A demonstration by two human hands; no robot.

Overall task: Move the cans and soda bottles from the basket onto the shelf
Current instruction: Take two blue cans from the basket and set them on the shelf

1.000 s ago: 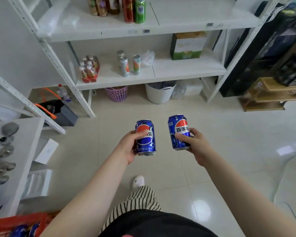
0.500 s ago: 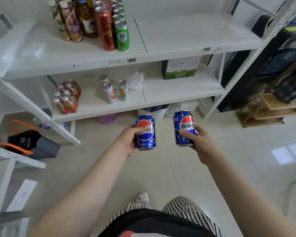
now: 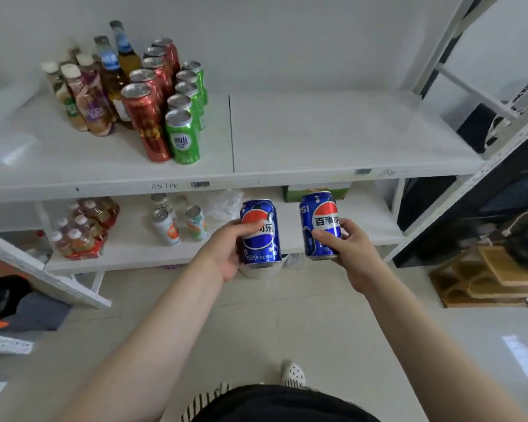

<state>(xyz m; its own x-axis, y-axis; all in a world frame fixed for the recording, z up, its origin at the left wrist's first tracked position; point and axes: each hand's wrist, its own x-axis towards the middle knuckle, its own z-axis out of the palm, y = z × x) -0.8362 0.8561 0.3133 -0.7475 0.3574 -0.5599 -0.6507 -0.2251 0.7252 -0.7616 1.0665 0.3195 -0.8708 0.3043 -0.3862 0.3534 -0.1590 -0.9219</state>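
Observation:
My left hand (image 3: 226, 254) grips a blue Pepsi can (image 3: 261, 234) upright by its side. My right hand (image 3: 349, 248) grips a second blue Pepsi can (image 3: 319, 225), also upright. Both cans hang in front of the white shelf unit, below the front edge of its upper shelf (image 3: 333, 138). On the left part of that shelf stand rows of red cans (image 3: 147, 120), green cans (image 3: 183, 137) and several bottles (image 3: 86, 99). The basket is out of view.
The lower shelf (image 3: 128, 254) holds a shrink-wrapped pack of small bottles (image 3: 80, 233), two small cans (image 3: 180, 225), a plastic bag and a green box (image 3: 317, 190). A slanted white shelf frame (image 3: 43, 275) juts in at left. Wooden racks (image 3: 494, 278) stand at right.
I have stepped closer to the shelf and the view has tilted up, so the upper shelf now fills the frame. Both hands have risen slightly with their cans.

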